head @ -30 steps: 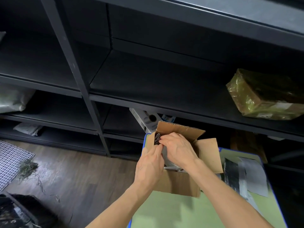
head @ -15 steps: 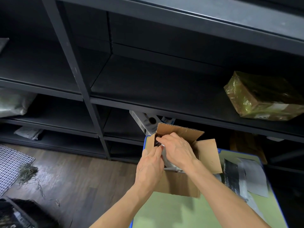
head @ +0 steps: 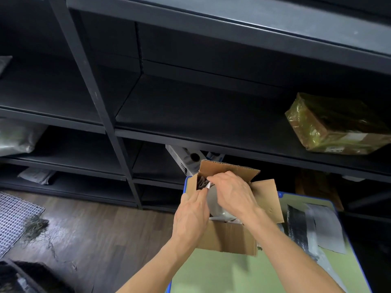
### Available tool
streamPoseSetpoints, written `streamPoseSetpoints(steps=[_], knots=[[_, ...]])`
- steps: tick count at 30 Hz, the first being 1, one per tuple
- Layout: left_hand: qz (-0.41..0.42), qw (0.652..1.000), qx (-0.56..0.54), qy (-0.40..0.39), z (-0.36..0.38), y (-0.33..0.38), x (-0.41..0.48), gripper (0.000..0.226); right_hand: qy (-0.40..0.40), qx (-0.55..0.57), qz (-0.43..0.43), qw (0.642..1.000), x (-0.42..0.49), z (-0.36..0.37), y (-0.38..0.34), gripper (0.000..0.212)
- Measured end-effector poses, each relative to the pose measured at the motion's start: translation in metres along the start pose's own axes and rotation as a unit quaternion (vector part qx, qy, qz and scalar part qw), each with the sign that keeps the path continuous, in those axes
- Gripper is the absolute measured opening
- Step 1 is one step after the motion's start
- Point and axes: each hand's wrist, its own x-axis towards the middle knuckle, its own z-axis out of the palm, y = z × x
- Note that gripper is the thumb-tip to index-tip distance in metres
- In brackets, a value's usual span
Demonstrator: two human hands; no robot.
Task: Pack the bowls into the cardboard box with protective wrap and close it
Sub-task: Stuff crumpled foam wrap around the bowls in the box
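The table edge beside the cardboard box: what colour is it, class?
The table edge is blue, around a pale green top; head view.

The box (head: 228, 237) stands at the table's (head: 211, 275) far left corner, wrap sheets (head: 296, 227) lie to its right, and 1 parcel (head: 334, 125) sits on the shelf (head: 201, 115) behind.

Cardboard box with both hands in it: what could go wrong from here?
1. The cardboard box sits at the far left corner of the table, right by its blue edge. Pressure from the left hand or right hand might nudge it off.
2. The white contents seem to reach near the rim, so the flaps may not close flat.
3. The hands hide most of the inside, so padding gaps could go unnoticed.
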Motion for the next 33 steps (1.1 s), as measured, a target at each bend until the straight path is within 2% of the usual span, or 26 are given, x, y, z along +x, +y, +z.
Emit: streamPoseSetpoints(steps=[3,6,9,15,20,27,33], knots=[[0.017,0.999,0.009,-0.027,-0.001,-0.003,-0.001,0.037,0.027,0.005,0.016,0.999,-0.016,-0.006,0.014,0.048],[0.017,0.999,-0.034,0.005,-0.014,0.002,-0.006,0.024,0.040,0.003,0.030,0.999,-0.034,-0.006,0.025,0.042],[0.045,0.998,-0.023,0.045,-0.018,0.006,-0.012,0.014,0.040,0.028,0.032,0.998,-0.048,-0.005,0.033,0.040],[0.064,0.997,-0.014,0.049,-0.016,0.013,-0.027,0.008,0.025,0.072,0.023,0.997,-0.073,-0.005,0.037,0.035],[0.080,0.995,-0.018,0.059,-0.014,0.034,-0.035,0.010,0.046,0.123,0.027,0.991,-0.098,-0.011,0.045,0.029],[0.144,0.987,-0.065,0.009,0.006,0.100,-0.039,0.020,0.064,0.167,0.067,0.982,-0.140,-0.030,0.078,0.018],[0.209,0.968,-0.121,-0.072,0.044,0.160,-0.052,0.010,0.057,0.160,0.130,0.977,-0.191,-0.034,0.127,0.014]])
